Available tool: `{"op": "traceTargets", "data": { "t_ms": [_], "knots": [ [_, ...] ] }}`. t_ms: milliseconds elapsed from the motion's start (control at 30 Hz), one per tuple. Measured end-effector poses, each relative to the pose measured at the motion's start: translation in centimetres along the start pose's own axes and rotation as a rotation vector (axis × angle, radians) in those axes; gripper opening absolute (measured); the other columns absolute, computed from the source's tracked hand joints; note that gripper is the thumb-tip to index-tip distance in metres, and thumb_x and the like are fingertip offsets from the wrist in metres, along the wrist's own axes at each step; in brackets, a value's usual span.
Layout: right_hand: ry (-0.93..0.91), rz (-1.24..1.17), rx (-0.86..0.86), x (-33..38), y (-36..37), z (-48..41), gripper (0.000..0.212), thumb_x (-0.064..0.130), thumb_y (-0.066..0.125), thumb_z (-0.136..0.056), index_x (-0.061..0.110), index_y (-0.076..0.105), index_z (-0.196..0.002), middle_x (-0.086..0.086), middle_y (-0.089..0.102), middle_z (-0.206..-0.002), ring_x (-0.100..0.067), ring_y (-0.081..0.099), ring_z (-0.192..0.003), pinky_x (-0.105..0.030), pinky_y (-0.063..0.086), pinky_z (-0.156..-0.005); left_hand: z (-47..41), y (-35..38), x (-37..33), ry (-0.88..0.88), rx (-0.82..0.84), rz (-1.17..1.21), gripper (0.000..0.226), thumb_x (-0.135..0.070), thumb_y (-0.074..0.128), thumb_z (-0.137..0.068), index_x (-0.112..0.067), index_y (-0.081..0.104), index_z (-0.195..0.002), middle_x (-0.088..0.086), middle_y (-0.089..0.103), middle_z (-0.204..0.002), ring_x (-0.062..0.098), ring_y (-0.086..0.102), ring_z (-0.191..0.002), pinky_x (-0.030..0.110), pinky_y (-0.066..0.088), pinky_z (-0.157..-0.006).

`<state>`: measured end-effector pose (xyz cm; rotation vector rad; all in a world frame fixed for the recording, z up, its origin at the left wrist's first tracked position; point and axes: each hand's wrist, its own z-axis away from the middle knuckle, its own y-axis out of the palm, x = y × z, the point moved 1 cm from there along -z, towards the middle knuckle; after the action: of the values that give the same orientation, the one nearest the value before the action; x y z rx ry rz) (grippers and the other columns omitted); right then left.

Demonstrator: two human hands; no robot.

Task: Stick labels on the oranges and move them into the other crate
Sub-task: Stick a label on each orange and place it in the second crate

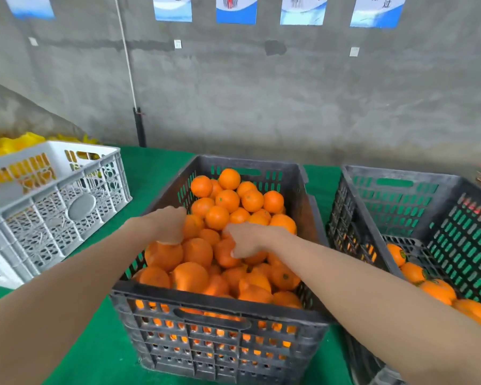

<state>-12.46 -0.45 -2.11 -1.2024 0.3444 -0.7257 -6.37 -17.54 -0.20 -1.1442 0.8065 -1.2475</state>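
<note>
Right now I see both hands down in the dark grey slotted plastic crate (220,304), which is heaped with round bright oranges (228,200). The right hand (249,240) has its fingers (235,245) curled round one smooth orange fruit (224,255) near the middle of the heap, gripping it where it lies among the others. The left hand (168,226) lies palm down just to the left of those fingers, over a large pale-streaked orange (164,255). Its fingers are hidden from me, so I cannot tell whether they grip. Well to the right of the fingers stands a second dark slotted crate (400,176) holding a few green-stickered oranges (413,272). Far to their left sits a white perforated plastic crate (53,173). All three stand on the green cloth-covered tabletop (95,343).
</note>
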Motion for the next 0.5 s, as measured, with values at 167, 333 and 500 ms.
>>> {"op": "traceTargets", "data": {
  "t_ms": [167, 333, 500],
  "knots": [
    [0.140, -0.178, -0.236, -1.7, -1.6, -4.9, 0.085, 0.023, 0.067, -0.084, 0.021, 0.011, -0.149, -0.021, -0.001, -0.154, -0.045, 0.018, -0.138, -0.048, 0.030, -0.109, -2.9, -0.4, -1.3, 0.075, 0.030, -0.098, 0.033, -0.018, 0.056, -0.084, -0.008, 0.053, -0.116, 0.019, 0.049, -0.119, 0.032, 0.057, -0.100, 0.036, 0.049, -0.072],
    [0.136, -0.135, -0.079, -4.0, -3.0, -10.0, 0.097, 0.027, 0.078, -0.074, 0.042, 0.015, -0.146, -0.010, -0.030, -0.152, -0.045, 0.001, -0.141, -0.054, 0.027, -0.110, -5.0, 0.7, -0.8, 0.070, 0.148, -0.095, 0.050, -0.014, 0.056, -0.086, -0.020, 0.043, -0.134, 0.011, 0.051, -0.110, 0.022, 0.049, -0.078, 0.030, 0.044, -0.062],
    [0.096, -0.119, 0.154, -5.0, -4.0, -13.2, 0.089, 0.045, 0.077, -0.069, 0.047, 0.025, -0.141, -0.009, -0.026, -0.153, -0.041, 0.003, -0.142, -0.055, 0.035, -0.104, -5.8, 1.8, -0.5, 0.053, 0.036, -0.016, 0.043, -0.018, 0.054, -0.089, -0.021, 0.046, -0.130, 0.007, 0.056, -0.106, 0.020, 0.051, -0.080, 0.027, 0.044, -0.059]
  ]
}}
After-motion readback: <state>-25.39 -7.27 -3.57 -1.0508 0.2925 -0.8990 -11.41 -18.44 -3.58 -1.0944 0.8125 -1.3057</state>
